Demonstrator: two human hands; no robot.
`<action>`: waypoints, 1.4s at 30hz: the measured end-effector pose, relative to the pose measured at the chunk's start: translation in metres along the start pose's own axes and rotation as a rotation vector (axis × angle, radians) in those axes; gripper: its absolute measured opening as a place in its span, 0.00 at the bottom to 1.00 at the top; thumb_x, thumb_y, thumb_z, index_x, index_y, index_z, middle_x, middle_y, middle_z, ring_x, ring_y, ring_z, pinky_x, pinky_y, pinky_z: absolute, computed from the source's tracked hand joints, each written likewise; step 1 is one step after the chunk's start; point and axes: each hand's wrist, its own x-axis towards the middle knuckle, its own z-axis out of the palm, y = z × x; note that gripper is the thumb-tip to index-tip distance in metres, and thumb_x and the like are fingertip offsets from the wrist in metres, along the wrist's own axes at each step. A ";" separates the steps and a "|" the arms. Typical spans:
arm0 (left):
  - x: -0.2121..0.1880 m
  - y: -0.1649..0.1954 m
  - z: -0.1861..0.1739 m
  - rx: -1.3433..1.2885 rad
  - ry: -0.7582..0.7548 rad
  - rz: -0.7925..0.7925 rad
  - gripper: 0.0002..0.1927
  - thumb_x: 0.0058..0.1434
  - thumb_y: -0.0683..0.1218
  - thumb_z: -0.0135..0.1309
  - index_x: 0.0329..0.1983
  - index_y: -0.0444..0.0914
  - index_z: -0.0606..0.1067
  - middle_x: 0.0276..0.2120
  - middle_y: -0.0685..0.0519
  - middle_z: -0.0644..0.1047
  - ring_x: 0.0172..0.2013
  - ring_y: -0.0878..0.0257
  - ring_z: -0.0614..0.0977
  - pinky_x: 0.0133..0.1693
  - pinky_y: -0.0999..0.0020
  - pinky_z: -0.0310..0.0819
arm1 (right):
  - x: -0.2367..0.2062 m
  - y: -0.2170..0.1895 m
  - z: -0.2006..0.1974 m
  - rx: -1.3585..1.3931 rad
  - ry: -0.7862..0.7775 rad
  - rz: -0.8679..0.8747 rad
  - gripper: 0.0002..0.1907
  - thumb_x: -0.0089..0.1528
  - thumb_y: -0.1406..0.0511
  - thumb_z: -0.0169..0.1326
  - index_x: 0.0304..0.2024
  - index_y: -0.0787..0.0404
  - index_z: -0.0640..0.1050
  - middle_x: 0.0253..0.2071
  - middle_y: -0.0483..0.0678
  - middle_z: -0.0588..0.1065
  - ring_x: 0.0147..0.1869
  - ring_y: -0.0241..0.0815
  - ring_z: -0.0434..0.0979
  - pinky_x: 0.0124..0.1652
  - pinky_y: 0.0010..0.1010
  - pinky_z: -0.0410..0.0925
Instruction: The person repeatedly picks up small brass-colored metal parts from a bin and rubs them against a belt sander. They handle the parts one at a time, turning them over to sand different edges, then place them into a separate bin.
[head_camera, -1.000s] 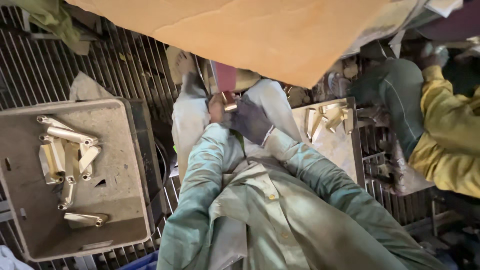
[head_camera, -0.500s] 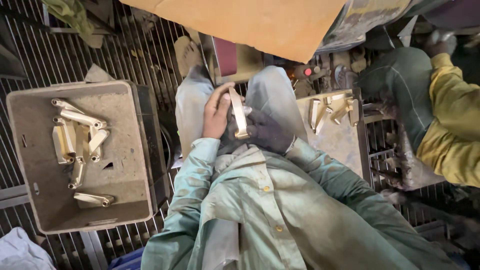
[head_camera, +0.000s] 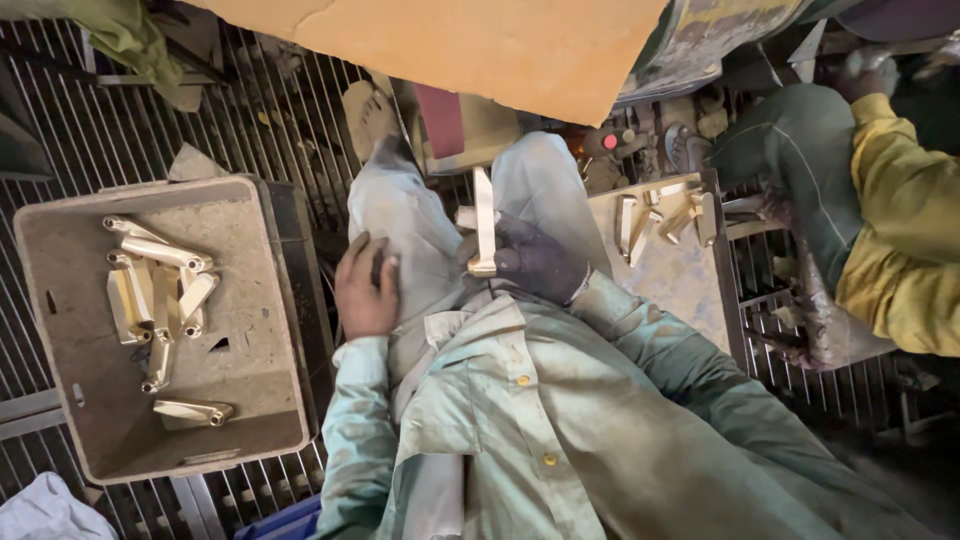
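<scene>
Brass handle (head_camera: 484, 220) upright, lower end pinched in right hand (head_camera: 535, 260) grip; left hand (head_camera: 365, 290) flat on thigh.

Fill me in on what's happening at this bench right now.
A seated person holds a brass handle piece upright in the gloved right hand. The bare left hand rests on the left thigh, holding nothing. A grey bin at the left holds more brass pieces; others lie on a tray at the right. A co-worker's yellow sleeve shows at far right.
</scene>
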 end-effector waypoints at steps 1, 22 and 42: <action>-0.005 0.003 -0.003 0.040 -0.032 0.034 0.19 0.63 0.46 0.58 0.57 0.38 0.76 0.58 0.37 0.75 0.57 0.40 0.76 0.57 0.50 0.69 | 0.001 0.000 0.000 0.042 -0.018 0.004 0.40 0.62 0.62 0.64 0.72 0.63 0.63 0.55 0.54 0.75 0.55 0.46 0.78 0.56 0.38 0.71; 0.071 -0.007 0.122 -1.402 -0.516 -0.787 0.16 0.73 0.51 0.43 0.59 0.41 0.73 0.43 0.48 0.81 0.40 0.57 0.84 0.38 0.63 0.76 | 0.030 0.016 -0.016 0.458 -0.044 0.061 0.26 0.65 0.60 0.56 0.63 0.63 0.71 0.54 0.53 0.76 0.56 0.48 0.78 0.55 0.46 0.71; 0.119 -0.087 0.243 -0.587 -0.241 -0.456 0.14 0.73 0.50 0.42 0.46 0.40 0.76 0.39 0.54 0.77 0.39 0.60 0.79 0.42 0.64 0.73 | 0.125 0.056 -0.086 0.737 0.187 -0.043 0.13 0.71 0.63 0.48 0.55 0.62 0.74 0.49 0.50 0.75 0.55 0.48 0.75 0.59 0.49 0.69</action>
